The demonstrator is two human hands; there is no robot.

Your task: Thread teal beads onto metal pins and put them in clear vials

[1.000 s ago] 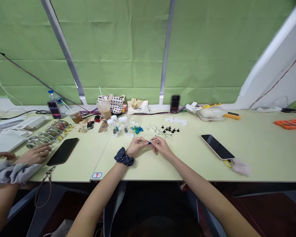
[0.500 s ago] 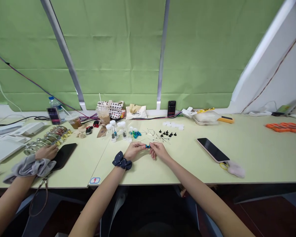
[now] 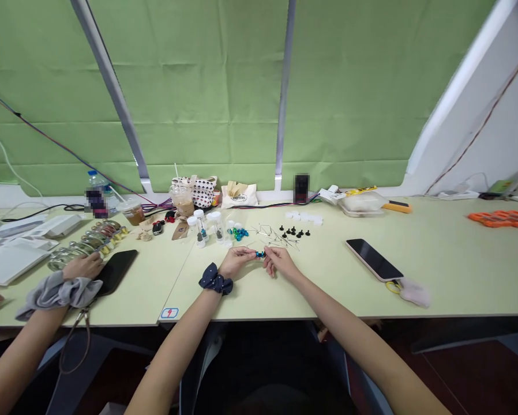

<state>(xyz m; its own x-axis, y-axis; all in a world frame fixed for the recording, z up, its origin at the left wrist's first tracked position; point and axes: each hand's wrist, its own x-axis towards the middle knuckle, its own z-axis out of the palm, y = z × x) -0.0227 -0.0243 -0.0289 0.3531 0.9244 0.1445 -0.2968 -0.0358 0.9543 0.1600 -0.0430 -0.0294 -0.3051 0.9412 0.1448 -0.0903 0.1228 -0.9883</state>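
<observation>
Over the table's middle, my left hand [image 3: 236, 262] pinches one end of a small shiny blue part [image 3: 259, 254]. My right hand [image 3: 280, 263] is closed at its other end, with thumb and forefinger on a dark bit there. The part's exact kind is too small to make out. Just beyond my fingers lie thin metal wire pieces [image 3: 276, 235], several black knob-like pieces [image 3: 300, 234] and a cluster of blue and green shiny parts [image 3: 240, 234]. Clear tubes with white caps [image 3: 199, 227] stand to the left of these.
White caps [image 3: 304, 218] lie farther back. A phone [image 3: 374, 259] rests on the right, near orange pieces [image 3: 501, 218]. Drinks cups [image 3: 182, 202] and bags [image 3: 239, 196] line the back. At left, another person's hand [image 3: 83, 266] is by a black phone [image 3: 118, 272] and ring-shaped pieces [image 3: 75, 251].
The view has shifted slightly. Both my hands stay together on the blue part, with the right fingers moved a little at its end.
</observation>
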